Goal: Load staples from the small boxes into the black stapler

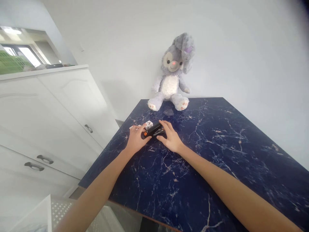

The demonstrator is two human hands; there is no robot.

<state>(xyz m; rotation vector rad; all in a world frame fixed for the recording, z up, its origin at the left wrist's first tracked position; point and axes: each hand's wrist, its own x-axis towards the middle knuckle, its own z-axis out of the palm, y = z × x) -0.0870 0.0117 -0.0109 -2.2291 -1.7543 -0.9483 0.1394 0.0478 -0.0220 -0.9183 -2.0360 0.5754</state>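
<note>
A black stapler with an orange end and metal showing along its side lies on the blue marbled table, between my hands. My left hand has its thumb and fingers closed about the orange end. At the other end, my right hand grips with its thumb at the near side and fingers over the far side. A small white box with dark print sits just behind the stapler, partly covered by my left fingers.
A grey plush rabbit sits at the table's back edge against the wall. White cabinets stand to the left, with a green basket on top. Below the table's front left is a white perforated bin.
</note>
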